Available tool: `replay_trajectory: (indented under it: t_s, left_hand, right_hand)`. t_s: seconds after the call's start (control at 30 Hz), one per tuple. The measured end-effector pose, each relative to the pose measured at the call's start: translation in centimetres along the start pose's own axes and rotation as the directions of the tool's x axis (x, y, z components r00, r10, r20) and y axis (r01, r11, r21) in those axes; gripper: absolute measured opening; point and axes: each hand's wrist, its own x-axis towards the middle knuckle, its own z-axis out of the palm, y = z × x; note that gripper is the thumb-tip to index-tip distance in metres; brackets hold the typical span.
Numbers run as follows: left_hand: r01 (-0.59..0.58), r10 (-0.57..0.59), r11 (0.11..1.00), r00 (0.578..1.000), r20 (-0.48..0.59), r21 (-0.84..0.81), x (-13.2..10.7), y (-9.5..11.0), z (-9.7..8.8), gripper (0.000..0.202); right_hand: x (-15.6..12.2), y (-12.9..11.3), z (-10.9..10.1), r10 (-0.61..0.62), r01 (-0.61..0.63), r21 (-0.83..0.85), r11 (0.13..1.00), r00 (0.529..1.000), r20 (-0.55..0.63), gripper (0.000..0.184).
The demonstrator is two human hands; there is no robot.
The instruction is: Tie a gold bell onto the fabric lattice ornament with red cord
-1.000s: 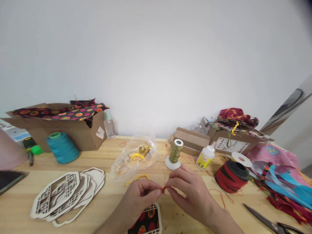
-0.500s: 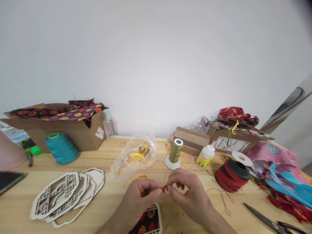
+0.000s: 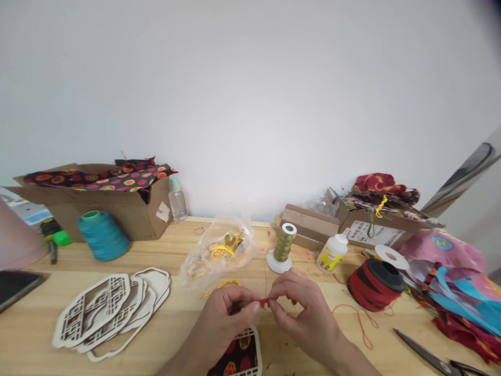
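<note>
Between the fingertips of both hands is a small piece of red cord [image 3: 265, 303]. My left hand [image 3: 229, 316] pinches it from the left with thumb and forefinger. From the right, my right hand [image 3: 299, 316] pinches its other end, fingers curled. Below my left hand lies a pale frame with dark, round-patterned fabric [image 3: 245, 349], partly covered by that hand. Behind the hands stands a spool of olive-gold thread [image 3: 284, 244] on a white base, a thin strand running from it toward the fingers.
Stacked cut-out frames [image 3: 97, 310] and a teal thread cone [image 3: 102, 235] are at left. A plastic bag [image 3: 219, 250] with yellow cords lies centrally. Rightward are a glue bottle [image 3: 332, 254], a red cord spool [image 3: 371, 290], scissors [image 3: 426, 355] and fabric scraps [image 3: 465, 308].
The whole view has shifted slightly, with table items appearing a little further right. Both hands stay nearly in place, still pinching the red cord.
</note>
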Motion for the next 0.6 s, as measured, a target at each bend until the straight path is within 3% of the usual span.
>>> replay_trajectory:
  t_s: [0.23, 0.6]
  left_hand:
    - [-0.004, 0.004, 1.0, 1.0, -0.013, 0.019, 0.0, 0.1, 0.1, 0.02]
    - [-0.023, 0.025, 0.996, 0.999, -0.029, 0.086, -0.1, 0.5, 0.2, 0.017]
  right_hand:
    - [-0.1, 0.2, -0.7, -0.121, 0.12, -0.064, 0.991, 0.993, -0.01, 0.012]
    - [0.5, 0.2, -1.3, -0.202, 0.223, -0.149, 0.963, 0.969, 0.142, 0.013]
